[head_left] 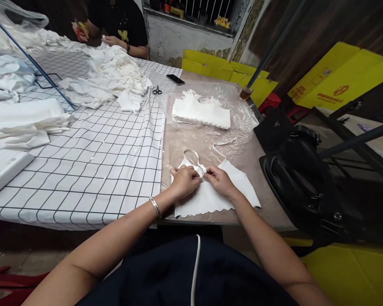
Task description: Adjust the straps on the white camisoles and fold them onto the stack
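Note:
A white strappy camisole top [242, 182] with a wavy hem lies spread on the plastic-covered table in front of me. My left hand [187, 182] and my right hand [219, 180] come close together at its neckline, fingers pinching the fabric from both sides. One thin strap loops up above my left hand, while the other strap [225, 143] stretches out loose toward the far right. Exactly which fold or edge lies between my fingertips is too small to tell. Beyond the top sits a neat stack of similar white garments [201, 112].
Small black scissors [157, 90] and a phone [175, 79] lie farther back. White garment heaps [115, 76] cover the checked cloth [115, 170] at left. Across the table, a co-worker holds scissors [82, 32]. A black bag [306, 178] and yellow boxes [338, 80] stand at right.

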Available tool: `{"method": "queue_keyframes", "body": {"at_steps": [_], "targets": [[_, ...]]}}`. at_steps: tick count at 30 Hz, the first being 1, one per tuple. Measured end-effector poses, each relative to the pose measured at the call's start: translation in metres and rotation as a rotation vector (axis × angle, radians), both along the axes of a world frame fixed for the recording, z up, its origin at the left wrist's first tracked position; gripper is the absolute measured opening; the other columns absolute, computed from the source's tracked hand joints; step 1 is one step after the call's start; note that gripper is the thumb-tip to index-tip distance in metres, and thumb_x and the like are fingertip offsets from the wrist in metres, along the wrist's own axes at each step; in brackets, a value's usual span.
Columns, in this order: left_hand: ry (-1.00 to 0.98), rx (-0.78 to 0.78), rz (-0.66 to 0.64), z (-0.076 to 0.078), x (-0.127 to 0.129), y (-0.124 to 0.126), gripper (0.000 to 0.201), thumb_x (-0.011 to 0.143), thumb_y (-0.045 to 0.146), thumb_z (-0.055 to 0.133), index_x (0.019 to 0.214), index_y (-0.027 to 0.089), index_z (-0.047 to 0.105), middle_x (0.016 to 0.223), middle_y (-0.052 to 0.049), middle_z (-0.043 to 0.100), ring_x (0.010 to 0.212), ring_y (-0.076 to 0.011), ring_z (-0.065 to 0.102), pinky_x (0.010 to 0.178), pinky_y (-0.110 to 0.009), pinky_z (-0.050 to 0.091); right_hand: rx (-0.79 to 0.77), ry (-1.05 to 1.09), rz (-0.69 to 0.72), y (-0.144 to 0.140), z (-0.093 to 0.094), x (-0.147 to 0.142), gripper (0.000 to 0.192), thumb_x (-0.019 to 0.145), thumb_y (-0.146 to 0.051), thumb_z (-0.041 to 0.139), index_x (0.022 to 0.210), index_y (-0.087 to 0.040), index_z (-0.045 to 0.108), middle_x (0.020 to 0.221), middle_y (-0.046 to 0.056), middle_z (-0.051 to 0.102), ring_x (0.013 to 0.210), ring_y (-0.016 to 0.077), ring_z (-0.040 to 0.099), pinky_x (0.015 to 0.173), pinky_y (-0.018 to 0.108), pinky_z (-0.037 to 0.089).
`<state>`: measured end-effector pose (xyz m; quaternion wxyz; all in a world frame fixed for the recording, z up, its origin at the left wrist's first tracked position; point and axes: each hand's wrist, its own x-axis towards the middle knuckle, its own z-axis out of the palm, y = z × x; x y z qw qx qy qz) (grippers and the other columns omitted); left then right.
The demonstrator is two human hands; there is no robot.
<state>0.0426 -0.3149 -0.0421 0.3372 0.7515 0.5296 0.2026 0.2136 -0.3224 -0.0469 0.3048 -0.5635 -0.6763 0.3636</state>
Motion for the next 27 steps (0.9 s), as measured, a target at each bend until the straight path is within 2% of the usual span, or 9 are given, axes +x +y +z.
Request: {"method": "queue_keyframes", "body": {"at_steps": [5,8,12,14,16,18,21,24,27], "targets": [[0.033,0.002,-0.001,-0.001,0.001,0.004,0.021,0.083,0.026,0.056,0.066,0.017,0.066,0.083,-0.005,0.067,0.094,-0.0236,0.055,0.093,-0.048,0.029,0.03,-0.019,-0.043,0.0,0.002,-0.016,0.004,0.075,-0.025,0.054,0.072,-0.022,0.055,0.076,0.0,0.058,0.076,0.0177,0.053,0.075,0.031,0.039],[0.132,0.087,-0.027,0.002,-0.003,-0.003,0.013,0.084,0.025,0.058,0.082,0.017,0.068,0.096,-0.008,0.067,0.1,-0.0264,0.056,0.094,-0.048,0.033,-0.038,0.108,-0.113,0.001,0.007,-0.025,0.008,0.07,-0.025,0.059,0.071,-0.022,0.052,0.073,-0.001,0.058,0.075,0.0168,0.053,0.075,0.03,0.04],[0.267,0.45,-0.124,-0.001,-0.021,-0.038,0.048,0.086,0.031,0.059,0.131,0.017,0.051,0.142,-0.016,0.045,0.133,-0.0332,0.037,0.111,-0.054,0.018,-0.362,0.582,-0.205,0.015,0.023,-0.032,0.026,0.061,-0.022,0.066,0.076,-0.023,0.045,0.069,-0.003,0.06,0.073,0.0161,0.058,0.07,0.028,0.044],[0.295,0.55,-0.299,-0.011,-0.033,-0.06,0.06,0.09,0.047,0.054,0.141,0.019,0.041,0.152,-0.014,0.035,0.14,-0.0336,0.027,0.114,-0.055,0.012,-0.552,0.763,-0.193,0.031,0.034,-0.036,0.027,0.061,-0.019,0.065,0.078,-0.023,0.045,0.073,0.0,0.065,0.077,0.0177,0.062,0.069,0.029,0.046],[0.328,0.557,-0.445,-0.024,-0.045,-0.076,0.068,0.09,0.06,0.044,0.145,0.021,0.037,0.153,-0.012,0.035,0.142,-0.0333,0.025,0.115,-0.055,0.012,-0.664,0.833,-0.152,0.053,0.044,-0.043,0.025,0.062,-0.015,0.063,0.078,-0.022,0.046,0.08,0.004,0.069,0.079,0.0185,0.065,0.068,0.03,0.048],[0.367,0.538,-0.501,-0.035,-0.055,-0.084,0.073,0.089,0.066,0.038,0.147,0.023,0.034,0.153,-0.012,0.036,0.143,-0.0331,0.025,0.115,-0.056,0.01,-0.69,0.785,-0.106,0.08,0.051,-0.053,0.026,0.062,-0.011,0.064,0.078,-0.022,0.047,0.083,0.005,0.071,0.076,0.0173,0.064,0.063,0.027,0.047],[0.403,0.54,-0.522,-0.044,-0.062,-0.086,0.074,0.089,0.064,0.043,0.15,0.025,0.03,0.153,-0.011,0.035,0.144,-0.0337,0.022,0.115,-0.059,0.008,-0.658,0.619,-0.04,0.115,0.053,-0.073,0.031,0.061,-0.009,0.067,0.079,-0.023,0.045,0.08,0.003,0.07,0.068,0.0151,0.061,0.052,0.024,0.039],[0.422,0.569,-0.544,-0.044,-0.069,-0.084,0.074,0.088,0.057,0.053,0.15,0.028,0.027,0.154,-0.008,0.034,0.144,-0.0328,0.022,0.114,-0.06,0.01,-0.551,0.362,-0.042,0.134,0.048,-0.087,0.031,0.062,-0.011,0.07,0.079,-0.023,0.046,0.071,0.001,0.067,0.061,0.0145,0.058,0.051,0.023,0.035],[0.423,0.577,-0.529,-0.038,-0.082,-0.084,0.067,0.089,0.054,0.052,0.148,0.029,0.032,0.151,-0.008,0.039,0.142,-0.0319,0.028,0.113,-0.058,0.016,-0.406,0.148,-0.151,0.135,0.043,-0.071,0.028,0.064,-0.015,0.071,0.077,-0.023,0.048,0.059,-0.003,0.058,0.054,0.013,0.051,0.05,0.024,0.031]]}}
